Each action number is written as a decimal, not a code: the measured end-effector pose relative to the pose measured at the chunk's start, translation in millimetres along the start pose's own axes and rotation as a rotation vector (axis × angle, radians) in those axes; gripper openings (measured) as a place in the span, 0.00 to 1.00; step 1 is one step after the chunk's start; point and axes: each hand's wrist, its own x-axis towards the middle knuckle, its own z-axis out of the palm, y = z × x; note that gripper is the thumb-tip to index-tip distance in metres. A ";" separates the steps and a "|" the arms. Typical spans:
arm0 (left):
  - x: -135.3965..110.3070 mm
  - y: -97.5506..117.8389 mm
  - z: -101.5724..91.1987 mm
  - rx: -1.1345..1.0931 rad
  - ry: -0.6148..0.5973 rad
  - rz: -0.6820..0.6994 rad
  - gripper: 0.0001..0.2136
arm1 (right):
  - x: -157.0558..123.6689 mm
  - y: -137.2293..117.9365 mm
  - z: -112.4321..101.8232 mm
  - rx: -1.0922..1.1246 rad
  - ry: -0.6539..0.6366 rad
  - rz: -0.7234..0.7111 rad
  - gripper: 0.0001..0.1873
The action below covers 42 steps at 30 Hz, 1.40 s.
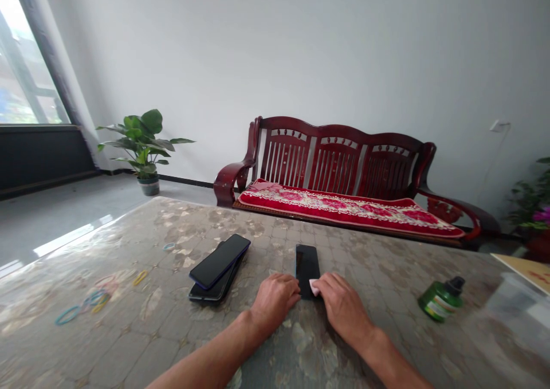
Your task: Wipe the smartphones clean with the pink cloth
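A dark smartphone [306,263] lies screen up on the patterned tablecloth, between my two hands. My left hand [277,296] rests at its left edge, fingers curled against the phone's side. With my right hand [344,303] I pinch a small white piece of tissue or cloth [315,287], which touches the lower right of the screen. To the left, a phone with a blue edge [221,261] lies slantwise on top of another dark phone [215,294].
Coloured bands [92,301] are scattered at the left of the table [141,343]. A green bottle with a black cap [440,300] lies tilted at right, near a clear plastic container [515,311]. Beyond the table stand a red wooden bench [335,148] and a potted plant [148,185].
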 end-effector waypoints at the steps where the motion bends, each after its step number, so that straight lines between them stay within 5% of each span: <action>1: 0.1 0.6 -1.4 -0.007 -0.005 -0.006 0.05 | -1.1 1.1 0.0 -0.007 0.011 0.014 0.13; 6: 0.5 2.4 -7.3 -0.081 -0.023 -0.064 0.08 | 2.8 -6.8 6.0 -0.029 0.002 0.017 0.12; 12: 2.5 -0.5 -4.1 -0.128 0.001 -0.039 0.22 | 10.7 -25.5 12.2 -0.035 -0.020 -0.065 0.11; 25: 3.7 -3.6 -6.5 -0.086 -0.054 0.001 0.18 | -16.1 14.3 4.1 -0.015 0.060 0.038 0.15; 32: 2.3 1.5 -9.3 -0.050 -0.096 -0.029 0.18 | -23.0 5.5 6.5 0.008 0.125 0.017 0.16; 36: 1.5 10.9 -12.4 -0.014 -0.098 -0.052 0.17 | -21.1 2.5 4.9 0.070 0.107 0.005 0.14; 42: 10.9 48.4 -12.4 0.228 -0.151 -0.146 0.23 | -15.3 8.1 17.6 0.254 0.204 0.251 0.13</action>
